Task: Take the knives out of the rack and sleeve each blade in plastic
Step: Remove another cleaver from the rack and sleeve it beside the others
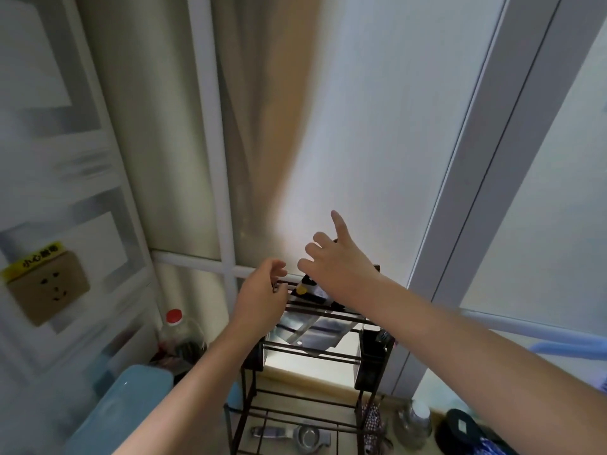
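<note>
A dark metal wire rack stands against a frosted window. A wide cleaver blade hangs inside it, its dark handle with a yellow spot at the rack's top. My left hand hovers at the rack's top left bars, fingers curled and apart, holding nothing. My right hand is over the knife handles with fingers spread, index finger pointing up. The image is blurred, so I cannot tell whether either hand touches the rack. No plastic sleeve is visible.
A red-capped jar and a blue-lidded box sit at the left. A wall socket is further left. A metal strainer, a steel pot and a dark round container lie on the counter below.
</note>
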